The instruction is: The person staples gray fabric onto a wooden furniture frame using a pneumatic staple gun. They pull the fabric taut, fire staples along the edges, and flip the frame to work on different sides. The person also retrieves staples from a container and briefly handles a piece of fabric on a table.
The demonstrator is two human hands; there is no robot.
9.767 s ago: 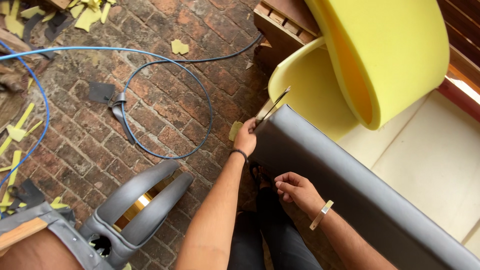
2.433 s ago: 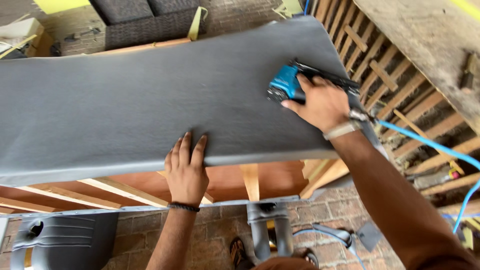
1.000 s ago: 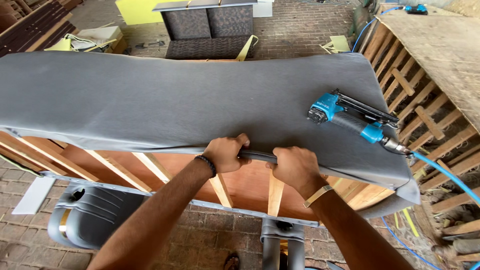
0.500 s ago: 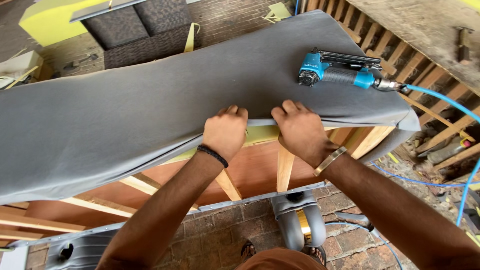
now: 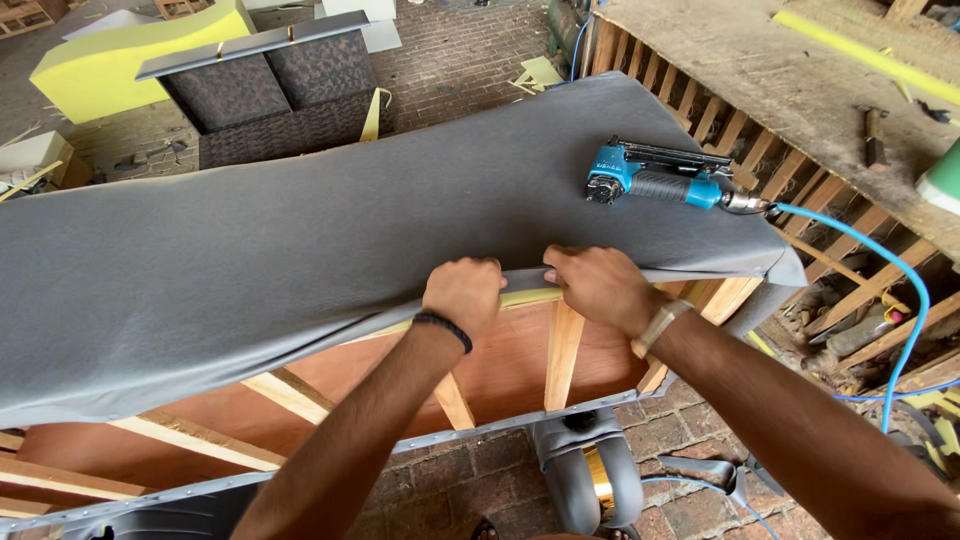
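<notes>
The grey upholstery fabric (image 5: 300,240) lies spread over the top of a long wooden furniture frame (image 5: 520,360), covering it from end to end and hanging a little past the near edge. It is a smooth, matte sheet, pulled mostly flat — soft creases run toward the middle of the near edge, where the left hand (image 5: 462,296) and the right hand (image 5: 598,284) pinch its hem side by side, knuckles up. There the hem is lifted, showing a strip of yellow foam (image 5: 528,297) beneath. At the frame's right end the fabric folds down over the corner.
</notes>
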